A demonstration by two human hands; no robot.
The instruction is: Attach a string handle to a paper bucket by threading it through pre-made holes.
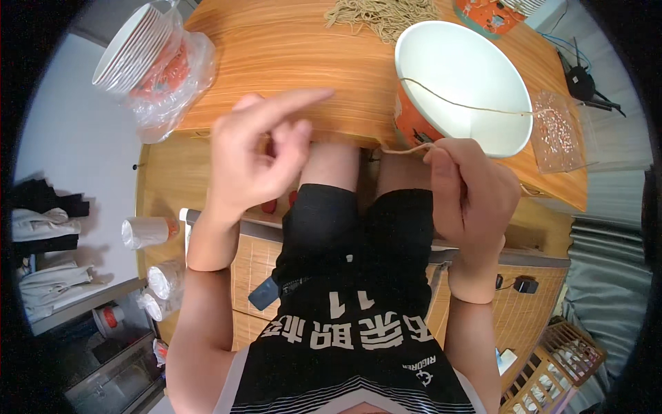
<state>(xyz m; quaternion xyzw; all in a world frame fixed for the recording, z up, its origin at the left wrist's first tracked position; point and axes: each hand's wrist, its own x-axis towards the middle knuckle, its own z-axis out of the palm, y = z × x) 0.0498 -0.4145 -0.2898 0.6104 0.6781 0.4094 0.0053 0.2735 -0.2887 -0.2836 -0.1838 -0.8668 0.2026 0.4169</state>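
My right hand [476,196] pinches a thin tan cord [403,151] between thumb and fingers, just in front of the large paper bucket. A short end of the cord sticks out to the left. My left hand [258,152] is raised over the table's front edge, index finger stretched out and thumb apart, with nothing visible in it. The white-lined orange paper bucket [496,76] is tilted toward me. Another tan strand [469,105] lies across its mouth, reaching the clear plastic tray [576,162] of small pink and white pieces at the right.
A pile of tan cords [386,17] lies at the table's far side. Nested paper buckets [127,52] in clear plastic stand at the left. A second orange bucket [489,17] and a black stand [579,83] are at the far right. Wrapped rolls [148,232] stand on the floor.
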